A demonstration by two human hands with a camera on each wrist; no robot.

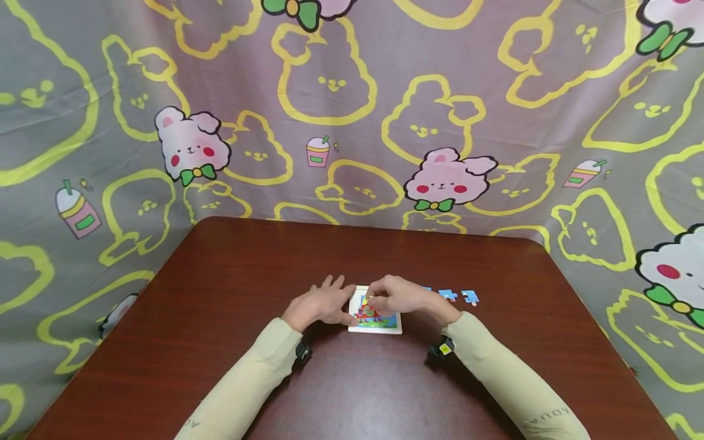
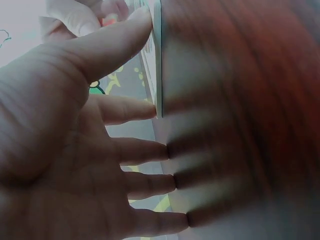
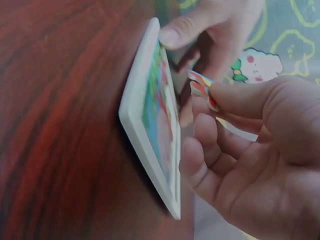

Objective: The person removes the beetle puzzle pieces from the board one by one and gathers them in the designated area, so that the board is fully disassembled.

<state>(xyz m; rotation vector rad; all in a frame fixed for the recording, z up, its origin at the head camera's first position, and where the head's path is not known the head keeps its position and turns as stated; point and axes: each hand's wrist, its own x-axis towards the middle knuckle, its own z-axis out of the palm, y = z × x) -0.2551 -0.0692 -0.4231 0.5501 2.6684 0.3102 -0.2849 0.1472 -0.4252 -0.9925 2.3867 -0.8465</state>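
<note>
A small jigsaw puzzle in a white frame point(image 1: 375, 330) lies flat on the table, part of its colourful picture filled in. Between thumb and fingers, my right hand point(image 1: 404, 294) pinches a puzzle piece point(image 3: 204, 86) just above the puzzle; red and blue show on it in the right wrist view. At the frame's left side rests my left hand point(image 1: 321, 304), fingers straight and spread. Its thumb point(image 2: 120, 42) touches the frame's edge, and the other fingertips reach down to the tabletop. My right hand hides part of the picture in the head view.
Several loose blue puzzle pieces point(image 1: 448, 296) lie in a row right of the frame, one partly behind my right forearm. The brown table point(image 1: 264, 263) has rounded far corners. A patterned curtain point(image 1: 330, 91) hangs behind it and along both sides.
</note>
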